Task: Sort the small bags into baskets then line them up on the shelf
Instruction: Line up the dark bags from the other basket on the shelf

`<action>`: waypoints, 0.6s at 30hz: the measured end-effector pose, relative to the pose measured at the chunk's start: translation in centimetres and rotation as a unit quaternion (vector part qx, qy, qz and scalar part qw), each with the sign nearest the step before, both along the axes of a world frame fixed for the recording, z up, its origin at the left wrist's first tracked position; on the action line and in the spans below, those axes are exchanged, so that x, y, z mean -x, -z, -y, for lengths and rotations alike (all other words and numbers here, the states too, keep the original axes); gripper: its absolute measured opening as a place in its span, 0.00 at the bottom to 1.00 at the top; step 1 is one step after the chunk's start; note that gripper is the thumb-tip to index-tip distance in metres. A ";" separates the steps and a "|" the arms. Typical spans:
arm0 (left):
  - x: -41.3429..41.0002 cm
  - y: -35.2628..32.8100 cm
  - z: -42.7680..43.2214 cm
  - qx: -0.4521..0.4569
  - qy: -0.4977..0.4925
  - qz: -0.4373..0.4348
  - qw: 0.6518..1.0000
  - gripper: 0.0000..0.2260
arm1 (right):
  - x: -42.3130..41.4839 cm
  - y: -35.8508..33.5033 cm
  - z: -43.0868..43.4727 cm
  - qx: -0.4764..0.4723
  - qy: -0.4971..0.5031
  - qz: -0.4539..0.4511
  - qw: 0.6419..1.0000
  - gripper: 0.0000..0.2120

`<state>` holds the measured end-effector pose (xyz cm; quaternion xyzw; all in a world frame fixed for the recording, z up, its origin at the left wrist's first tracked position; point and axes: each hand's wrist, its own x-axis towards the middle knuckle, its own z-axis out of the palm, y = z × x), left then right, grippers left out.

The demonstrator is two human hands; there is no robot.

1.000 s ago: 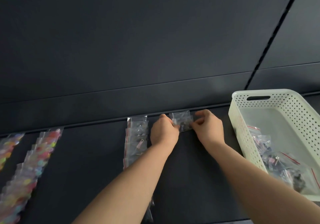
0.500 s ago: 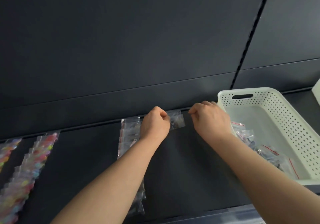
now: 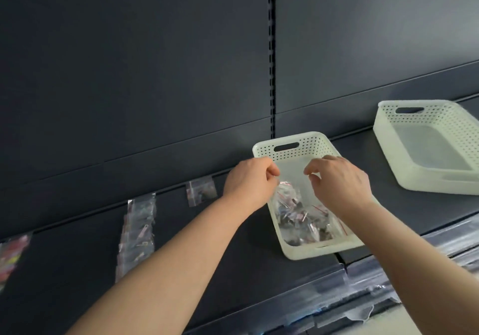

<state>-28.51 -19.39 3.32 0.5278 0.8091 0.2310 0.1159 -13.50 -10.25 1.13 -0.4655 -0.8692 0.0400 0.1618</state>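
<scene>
The left hand, fingers clenched, and the right hand, fingers loosely parted, hover empty over the white perforated plastic basket on the dark shelf, so one small clear zip bag from its near-end heap is probably best pinched by the sealed edge.

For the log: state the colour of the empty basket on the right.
Basket: pale cream-white, head view.

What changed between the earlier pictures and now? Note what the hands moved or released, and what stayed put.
Both hands released the single clear bag, left lying at the back of the shelf, and moved right over the basket of bags. The left hand curls beside a bag there, grip unclear; the right hand holds nothing visible. The row of bags further left stayed put.
</scene>
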 end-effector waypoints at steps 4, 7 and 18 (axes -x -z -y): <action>-2.8 0.3 -1.8 0.071 0.106 -0.122 0.984 0.07 | -2.7 0.5 -0.7 -0.005 0.010 -0.010 1.000 0.11; -3.8 1.2 -3.0 0.153 0.137 -0.257 0.945 0.12 | -3.7 1.2 -0.8 -0.002 -0.007 -0.028 1.000 0.11; -4.4 0.7 -3.0 0.190 0.104 -0.281 0.935 0.10 | -3.9 2.2 -1.2 0.002 -0.040 -0.011 0.999 0.14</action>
